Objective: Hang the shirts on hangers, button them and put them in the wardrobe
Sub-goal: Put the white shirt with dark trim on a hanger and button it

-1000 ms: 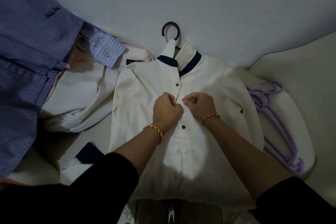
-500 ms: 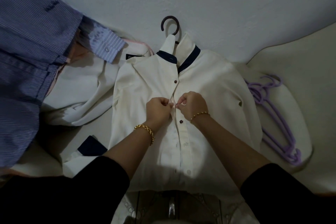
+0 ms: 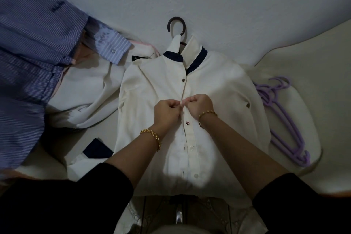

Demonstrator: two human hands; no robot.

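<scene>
Cream shirt (image 3: 218, 91) is laid flat mid-frame, hung on a brown hanger (image 3: 176, 24) whose hook pokes out above the collar. The placket is pinched at chest height by the left hand (image 3: 167, 112) and right hand (image 3: 199, 105), each grip closed tight on the fabric edge. Purple hangers (image 3: 281, 119) are stacked at the right, and a blue striped shirt (image 3: 28, 62) is draped at upper left.

cream shirt (image 3: 218, 89) | lies face-up (navy collar band) | on dark hanger (image 3: 176, 18)
</scene>
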